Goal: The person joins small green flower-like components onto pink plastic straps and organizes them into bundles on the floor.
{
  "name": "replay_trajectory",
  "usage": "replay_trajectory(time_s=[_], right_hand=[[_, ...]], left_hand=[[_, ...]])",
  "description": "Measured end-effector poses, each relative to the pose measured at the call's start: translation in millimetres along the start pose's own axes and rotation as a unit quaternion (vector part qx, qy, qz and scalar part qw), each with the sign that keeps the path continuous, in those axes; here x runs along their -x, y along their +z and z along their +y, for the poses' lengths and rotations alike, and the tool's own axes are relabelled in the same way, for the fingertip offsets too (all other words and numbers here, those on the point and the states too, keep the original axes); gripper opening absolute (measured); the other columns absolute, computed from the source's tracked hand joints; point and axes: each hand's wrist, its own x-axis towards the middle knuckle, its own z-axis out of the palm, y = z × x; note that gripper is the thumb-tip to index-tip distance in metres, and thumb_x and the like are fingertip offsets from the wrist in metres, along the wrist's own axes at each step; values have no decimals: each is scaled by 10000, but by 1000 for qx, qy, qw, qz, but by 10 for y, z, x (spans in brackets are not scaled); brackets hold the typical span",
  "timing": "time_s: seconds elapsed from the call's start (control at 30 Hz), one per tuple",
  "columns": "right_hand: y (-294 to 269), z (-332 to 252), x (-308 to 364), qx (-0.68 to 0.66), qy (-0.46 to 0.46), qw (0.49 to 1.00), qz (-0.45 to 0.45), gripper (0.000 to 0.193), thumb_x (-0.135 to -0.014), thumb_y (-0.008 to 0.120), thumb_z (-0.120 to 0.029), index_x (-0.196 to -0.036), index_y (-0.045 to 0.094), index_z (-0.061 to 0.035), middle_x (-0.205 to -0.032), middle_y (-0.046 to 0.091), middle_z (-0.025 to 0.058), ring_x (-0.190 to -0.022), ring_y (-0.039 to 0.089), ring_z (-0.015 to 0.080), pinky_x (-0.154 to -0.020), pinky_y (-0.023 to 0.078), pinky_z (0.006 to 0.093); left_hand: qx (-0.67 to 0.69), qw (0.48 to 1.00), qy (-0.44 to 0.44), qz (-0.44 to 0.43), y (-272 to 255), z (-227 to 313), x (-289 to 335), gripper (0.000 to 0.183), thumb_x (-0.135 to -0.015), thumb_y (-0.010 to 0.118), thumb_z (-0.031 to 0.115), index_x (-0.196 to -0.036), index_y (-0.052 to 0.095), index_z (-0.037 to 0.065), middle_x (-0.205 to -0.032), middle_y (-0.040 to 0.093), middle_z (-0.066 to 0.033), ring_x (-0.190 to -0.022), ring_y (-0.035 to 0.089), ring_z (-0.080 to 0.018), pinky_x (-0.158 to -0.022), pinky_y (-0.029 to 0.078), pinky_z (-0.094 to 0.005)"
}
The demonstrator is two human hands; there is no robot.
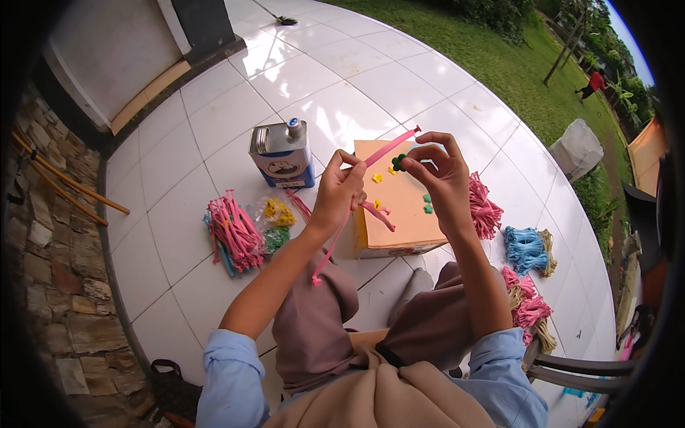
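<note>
My left hand is closed round a pink rubbery strip that slants up to the right and ends in a small flared tip. More pink lengths hang below this hand, one reaching down over my knee. Pinched between the fingertips of my right hand is a dark green flower-shaped piece, just below the strip's tip and apart from it. Under both hands stands a box with a peach-coloured top. Yellow flower pieces and lighter green flower pieces lie on it.
A blue and silver metal can stands beyond the box's left side. Pink strips and bagged yellow flower pieces lie at left. Pink bundles and blue bundles are at right. A stone wall borders the tiled floor.
</note>
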Motion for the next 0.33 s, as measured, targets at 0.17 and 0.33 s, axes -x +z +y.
replay_trajectory(time_s=[0.17,0.33], right_hand=[[133,67,-50,-7,-9,1000,12,409,-743,705,-75,-1036,425,-23,-766,615,84,-727,608,122,-651,466,218],[153,96,-84,17,-13,1000,7,439,-745,706,-87,-1058,405,-25,-775,621,93,-728,613,134,-655,467,223]], left_hand=[[16,1000,25,4,101,4,4,128,-911,484,161,-884,400,69,-485,344,31,-362,302,-53,-413,296,-218],[-1,999,36,-20,117,-1,26,126,-907,490,143,-900,396,60,-589,451,-4,-395,331,-34,-401,309,-197]])
